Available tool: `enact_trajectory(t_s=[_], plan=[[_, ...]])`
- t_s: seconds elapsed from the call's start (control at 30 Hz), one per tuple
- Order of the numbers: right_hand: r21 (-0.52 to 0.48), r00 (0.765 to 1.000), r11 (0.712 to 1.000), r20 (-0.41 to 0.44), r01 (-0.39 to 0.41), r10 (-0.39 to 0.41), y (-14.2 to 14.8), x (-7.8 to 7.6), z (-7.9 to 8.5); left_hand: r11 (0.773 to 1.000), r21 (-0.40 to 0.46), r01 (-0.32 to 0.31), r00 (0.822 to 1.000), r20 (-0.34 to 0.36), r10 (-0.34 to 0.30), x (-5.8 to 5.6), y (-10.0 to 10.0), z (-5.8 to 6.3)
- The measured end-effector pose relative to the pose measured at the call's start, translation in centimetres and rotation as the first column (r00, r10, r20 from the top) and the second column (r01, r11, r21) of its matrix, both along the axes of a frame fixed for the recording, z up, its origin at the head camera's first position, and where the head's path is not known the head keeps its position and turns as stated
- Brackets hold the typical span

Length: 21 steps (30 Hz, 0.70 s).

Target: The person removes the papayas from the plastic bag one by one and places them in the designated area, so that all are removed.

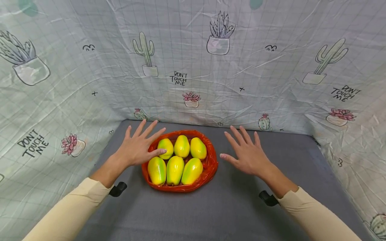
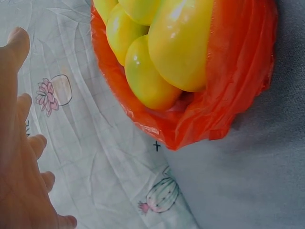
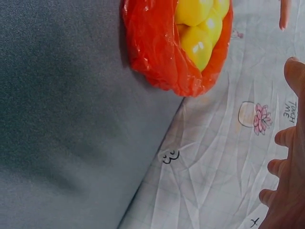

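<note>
Several glossy yellow-green mangoes (image 1: 175,170) lie in two rows inside a red plastic bag (image 1: 212,164), whose mouth is spread wide around them. My left hand (image 1: 136,148) hovers at the bag's left side with fingers spread, its thumb overlapping one mango in the head view. To the right of the bag, my right hand (image 1: 249,153) is held with its fingers spread and a gap between it and the red rim. Both hands hold nothing. In the left wrist view, the crumpled bag wall (image 2: 238,71) rises beside the fruit; the right wrist view shows the bag (image 3: 152,47) from its other side.
The bag rests on a grey cloth-covered table (image 1: 193,214). Behind and on both sides hangs a pale curtain (image 1: 193,60) printed with cacti and lettering. A black wrist mount (image 1: 118,189) shows below the left wrist, another (image 1: 268,198) below the right.
</note>
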State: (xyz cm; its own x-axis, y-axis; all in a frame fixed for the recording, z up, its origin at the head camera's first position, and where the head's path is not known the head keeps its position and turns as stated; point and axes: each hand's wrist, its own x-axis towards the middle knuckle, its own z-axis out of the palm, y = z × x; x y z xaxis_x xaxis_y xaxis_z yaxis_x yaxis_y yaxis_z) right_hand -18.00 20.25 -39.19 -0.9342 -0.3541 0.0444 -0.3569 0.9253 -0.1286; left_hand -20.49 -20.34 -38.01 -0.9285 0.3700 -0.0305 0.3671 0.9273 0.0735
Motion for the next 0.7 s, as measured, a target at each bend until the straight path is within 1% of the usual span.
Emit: enact_trajectory(t_s=[0.27,0.47,0.7], plan=[[-0.01,1.0,1.0,0.013,-0.004,0.004,-0.1,0.1,-0.4,1.0,0.0,-0.006,1.0,-0.001,0.006,0.2,-0.3,-0.4],[-0.007,1.0,1.0,0.03,-0.001,0.001,-0.2,0.2,-0.8,1.0,0.004,-0.008,1.0,-0.016,0.008,0.3,-0.6,-0.9],[-0.016,1.0,1.0,0.011,-0.012,0.012,-0.2,0.3,-1.2,1.0,-0.013,-0.009,1.0,-0.025,0.009,0.4,-0.7,-1.5]])
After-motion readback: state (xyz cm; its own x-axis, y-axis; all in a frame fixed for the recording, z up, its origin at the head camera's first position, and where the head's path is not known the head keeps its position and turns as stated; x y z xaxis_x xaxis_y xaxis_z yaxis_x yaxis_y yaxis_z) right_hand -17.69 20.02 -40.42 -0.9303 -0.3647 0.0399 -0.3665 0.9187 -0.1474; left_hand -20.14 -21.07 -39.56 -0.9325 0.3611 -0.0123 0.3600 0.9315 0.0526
